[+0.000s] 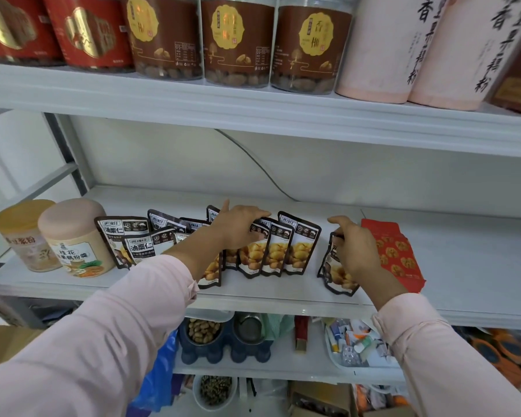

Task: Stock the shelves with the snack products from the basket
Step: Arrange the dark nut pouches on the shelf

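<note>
Several dark chestnut snack pouches (301, 245) stand in a leaning row on the white middle shelf (463, 266). My left hand (238, 227) rests on the tops of the pouches in the row's middle, thumb raised, fingers curled over a pouch's upper edge. To the right, apart from the row, my right hand (354, 248) grips the top of a single chestnut pouch (337, 278) that stands upright on the shelf. A flat red snack packet (397, 254) lies just right of that pouch. The basket is out of view.
Two round tubs (73, 236) stand at the shelf's left end. Above, a shelf carries brown-labelled jars (238, 40) and pink canisters (382, 46). Below are a pet-food bowl set (223, 335), a tray of small items (355, 344) and boxes. Bare shelf lies at the right.
</note>
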